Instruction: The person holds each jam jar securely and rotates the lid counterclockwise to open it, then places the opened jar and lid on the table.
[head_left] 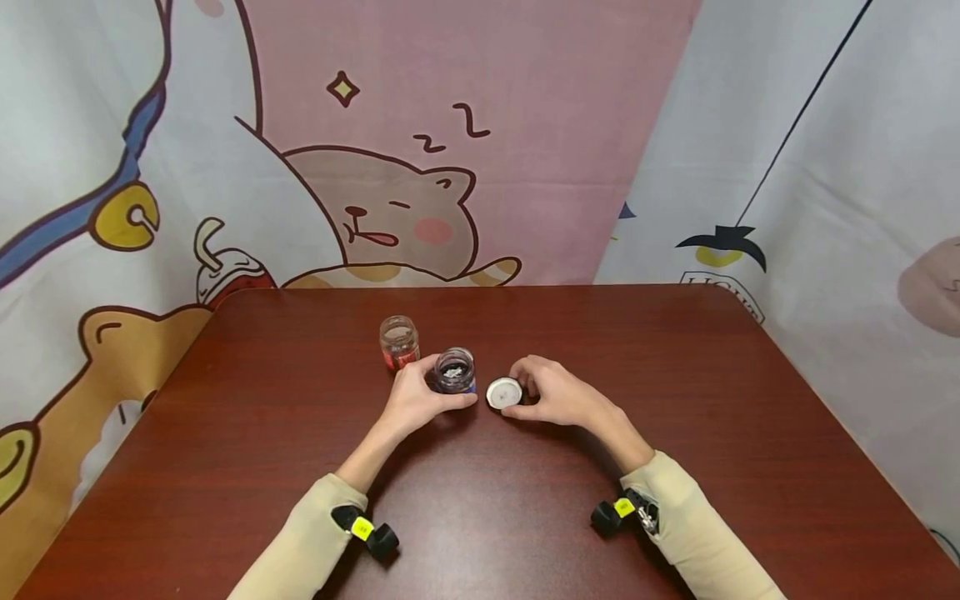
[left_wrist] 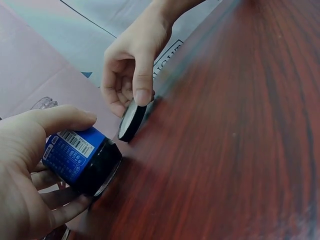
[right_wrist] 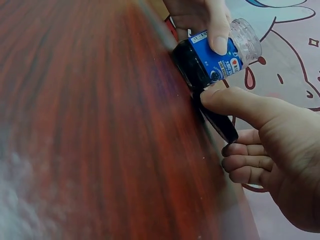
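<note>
In the head view my left hand (head_left: 420, 395) grips an uncapped glass jar (head_left: 455, 372) with dark contents. The wrist views show a blue label on its side, with my thumb pressed against it and my fingers around the far side. Just to the right, my right hand (head_left: 558, 395) pinches a round black lid (left_wrist: 132, 121) at its edge between thumb and fingers. Its pale inner face is turned up in the head view. A narrow gap separates lid and jar in that view, and the lid sits close to the tabletop.
Behind my left hand stands a second open glass jar (head_left: 398, 342) with a red label. Both jars are on a dark red-brown wooden table (head_left: 480, 500). A printed cloth (head_left: 547, 125) with cartoon animals hangs beyond the table's far edge.
</note>
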